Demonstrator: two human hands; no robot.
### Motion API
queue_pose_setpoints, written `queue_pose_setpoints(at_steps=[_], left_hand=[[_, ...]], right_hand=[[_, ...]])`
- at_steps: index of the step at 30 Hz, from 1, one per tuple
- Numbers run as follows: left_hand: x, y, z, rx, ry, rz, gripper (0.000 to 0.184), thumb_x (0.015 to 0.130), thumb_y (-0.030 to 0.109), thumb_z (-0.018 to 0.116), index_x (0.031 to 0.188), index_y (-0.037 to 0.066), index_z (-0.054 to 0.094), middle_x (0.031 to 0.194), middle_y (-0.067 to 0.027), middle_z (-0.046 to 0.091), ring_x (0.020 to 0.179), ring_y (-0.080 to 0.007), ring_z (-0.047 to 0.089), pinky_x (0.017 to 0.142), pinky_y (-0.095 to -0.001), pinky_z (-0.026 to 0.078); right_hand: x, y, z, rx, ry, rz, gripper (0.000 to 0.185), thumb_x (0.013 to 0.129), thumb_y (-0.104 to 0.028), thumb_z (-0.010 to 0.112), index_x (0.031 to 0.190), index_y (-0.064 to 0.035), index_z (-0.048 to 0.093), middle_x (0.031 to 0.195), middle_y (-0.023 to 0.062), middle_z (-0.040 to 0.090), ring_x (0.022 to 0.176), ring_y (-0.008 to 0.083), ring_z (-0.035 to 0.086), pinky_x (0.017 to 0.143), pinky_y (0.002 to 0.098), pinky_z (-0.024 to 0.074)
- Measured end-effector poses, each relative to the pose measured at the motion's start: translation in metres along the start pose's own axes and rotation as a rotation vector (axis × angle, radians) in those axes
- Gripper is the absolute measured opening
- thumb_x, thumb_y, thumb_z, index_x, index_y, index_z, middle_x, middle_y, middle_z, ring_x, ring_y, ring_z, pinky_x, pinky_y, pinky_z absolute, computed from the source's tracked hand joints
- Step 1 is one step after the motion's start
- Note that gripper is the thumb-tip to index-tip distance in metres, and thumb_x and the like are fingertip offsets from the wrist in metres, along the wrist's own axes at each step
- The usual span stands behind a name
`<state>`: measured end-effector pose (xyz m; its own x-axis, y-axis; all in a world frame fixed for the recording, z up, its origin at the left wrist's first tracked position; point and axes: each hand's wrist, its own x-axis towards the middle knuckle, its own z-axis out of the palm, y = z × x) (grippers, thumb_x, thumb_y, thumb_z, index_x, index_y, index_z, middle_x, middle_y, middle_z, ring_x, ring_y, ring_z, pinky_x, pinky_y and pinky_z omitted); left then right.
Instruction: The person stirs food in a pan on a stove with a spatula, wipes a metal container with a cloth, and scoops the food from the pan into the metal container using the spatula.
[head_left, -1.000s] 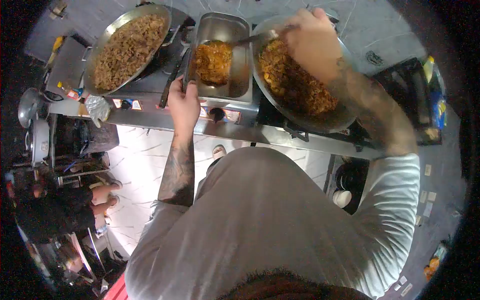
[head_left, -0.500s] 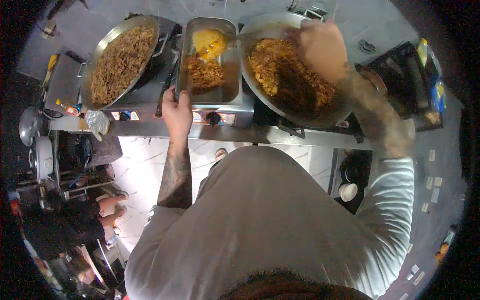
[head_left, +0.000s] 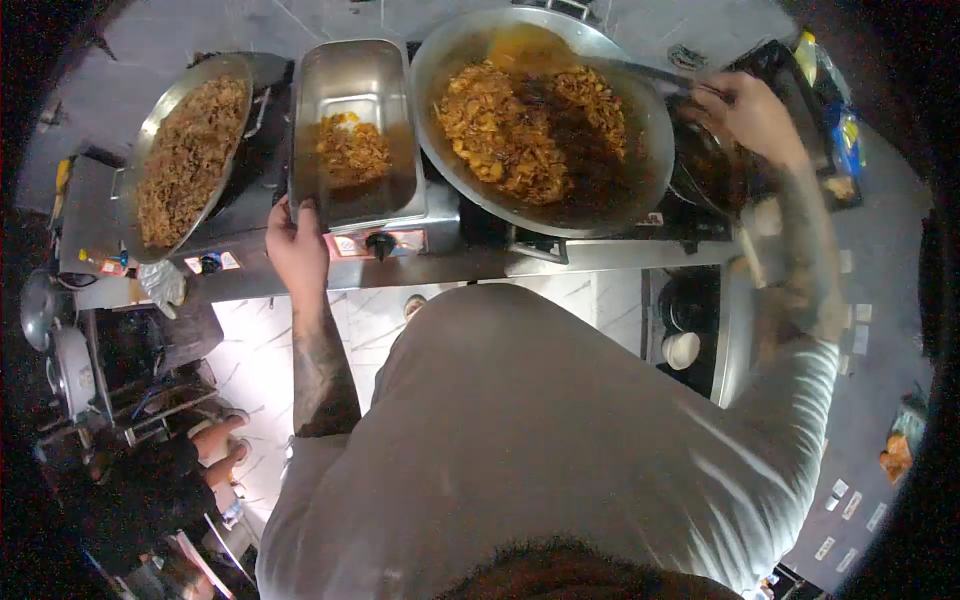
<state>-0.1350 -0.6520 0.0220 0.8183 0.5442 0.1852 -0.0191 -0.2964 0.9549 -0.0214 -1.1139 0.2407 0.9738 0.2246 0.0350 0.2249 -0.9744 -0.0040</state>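
Observation:
My left hand grips the near left corner of a deep steel tray, with its thumb over the rim. A small heap of shredded, reddish-brown cooked food lies in the tray. My right hand is closed around the dark handle of a long-handled cooking utensil, right of a wide round pan. The utensil reaches left over the pan; its blurred, orange-coated head seems to be at the far side. Shredded food in dark, oily sauce fills the pan.
Left of the tray, a second wide pan holds brown minced-looking food. A dark round pan sits beneath my right forearm. Control knobs line the stove front. A person's legs show at the lower left.
My right hand has swung right with the utensil, whose orange-coated head has gone from over the tray to over the pan. The view has shifted; my left hand keeps hold of the tray.

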Motion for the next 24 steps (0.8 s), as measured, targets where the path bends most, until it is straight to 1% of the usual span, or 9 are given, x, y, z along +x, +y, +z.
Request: queue_pose_setpoints(at_steps=[3, 6, 7, 9, 11, 13, 17, 22, 24], left_hand=[[0.002, -0.006, -0.001, 0.056, 0.014, -0.046, 0.023, 0.088, 0.007, 0.057, 0.106, -0.007, 0.061, 0.093, -0.0082, 0.065, 0.083, -0.0109, 0.057, 0.075, -0.0247, 0.045], [-0.001, 0.002, -0.001, -0.024, -0.03, -0.003, 0.023, 0.089, 0.006, 0.056, 0.106, -0.007, 0.06, 0.094, -0.0076, 0.065, 0.083, -0.0108, 0.057, 0.075, -0.0241, 0.045], [-0.001, 0.003, 0.001, -0.054, 0.0, -0.01, 0.022, 0.089, 0.006, 0.055, 0.107, -0.006, 0.06, 0.094, -0.0066, 0.065, 0.082, -0.0104, 0.056, 0.075, -0.0237, 0.045], [0.0, 0.0, 0.0, -0.049, -0.028, -0.005, 0.022, 0.09, 0.006, 0.055, 0.107, -0.006, 0.06, 0.094, -0.0064, 0.065, 0.082, -0.0102, 0.056, 0.074, -0.0235, 0.045], [0.002, -0.006, -0.001, -0.088, -0.026, -0.052, 0.021, 0.09, 0.006, 0.055, 0.106, -0.006, 0.06, 0.093, -0.0058, 0.064, 0.081, -0.0093, 0.055, 0.073, -0.0228, 0.044], [-0.001, 0.008, 0.001, -0.028, -0.024, -0.05, 0.021, 0.09, 0.006, 0.055, 0.106, -0.006, 0.06, 0.093, -0.0056, 0.064, 0.081, -0.0091, 0.055, 0.072, -0.0225, 0.044], [0.0, -0.003, 0.001, -0.056, 0.008, -0.005, 0.021, 0.089, 0.006, 0.055, 0.106, -0.006, 0.061, 0.093, -0.005, 0.064, 0.08, -0.0085, 0.054, 0.071, -0.0221, 0.043], [0.001, 0.011, 0.001, -0.004, -0.008, 0.002, 0.022, 0.089, 0.006, 0.055, 0.107, -0.005, 0.06, 0.092, -0.0048, 0.064, 0.079, -0.0087, 0.054, 0.069, -0.0225, 0.043], [-0.009, 0.012, -0.004, 0.082, -0.003, -0.059, 0.021, 0.089, 0.006, 0.055, 0.107, -0.005, 0.06, 0.091, -0.0049, 0.064, 0.079, -0.0089, 0.053, 0.068, -0.0227, 0.042]], right_hand=[[-0.034, 0.036, -0.023, -0.285, 0.021, -0.069, 0.027, 0.088, -0.026, 0.061, 0.108, -0.0098, 0.068, 0.099, 0.0156, 0.068, 0.083, 0.0293, 0.066, 0.072, 0.0375, 0.051], [-0.061, 0.037, -0.037, -0.508, -0.125, 0.06, 0.025, 0.085, -0.028, 0.062, 0.102, -0.0122, 0.071, 0.096, 0.0156, 0.067, 0.089, 0.0336, 0.064, 0.075, 0.0419, 0.0505], [-0.068, 0.007, -0.044, -0.525, -0.192, 0.031, 0.024, 0.084, -0.029, 0.062, 0.099, -0.0129, 0.071, 0.093, 0.015, 0.067, 0.088, 0.0331, 0.064, 0.075, 0.0431, 0.0503], [-0.068, 0.071, -0.01, -0.553, -0.305, -0.17, 0.029, 0.083, -0.033, 0.061, 0.098, -0.0079, 0.065, 0.085, 0.0165, 0.065, 0.083, 0.0366, 0.064, 0.074, 0.0451, 0.0527], [-0.06, 0.043, 0.015, -0.443, -0.412, -0.049, 0.031, 0.081, -0.034, 0.062, 0.097, -0.0071, 0.065, 0.086, 0.0167, 0.065, 0.084, 0.0358, 0.064, 0.073, 0.0454, 0.0527], [-0.063, 0.01, 0.046, -0.276, -0.207, 0.034, 0.023, 0.084, -0.031, 0.063, 0.097, -0.0137, 0.071, 0.087, 0.0155, 0.067, 0.085, 0.0328, 0.064, 0.075, 0.0447, 0.0509], [-0.047, 0.044, 0.146, -0.09, -0.116, 0.037, 0.025, 0.085, -0.029, 0.061, 0.105, -0.0155, 0.069, 0.088, 0.0153, 0.068, 0.082, 0.0339, 0.066, 0.073, 0.0424, 0.0514], [-0.048, 0.023, 0.168, 0.012, -0.019, 0.055, 0.026, 0.082, -0.028, 0.063, 0.103, -0.0142, 0.07, 0.082, 0.0144, 0.068, 0.073, 0.0307, 0.067, 0.066, 0.0392, 0.0518], [-0.061, 0.035, 0.174, 0.09, -0.07, 0.086, 0.029, 0.082, -0.028, 0.064, 0.107, -0.015, 0.069, 0.074, 0.0125, 0.067, 0.063, 0.0234, 0.066, 0.062, 0.0341, 0.0509]])
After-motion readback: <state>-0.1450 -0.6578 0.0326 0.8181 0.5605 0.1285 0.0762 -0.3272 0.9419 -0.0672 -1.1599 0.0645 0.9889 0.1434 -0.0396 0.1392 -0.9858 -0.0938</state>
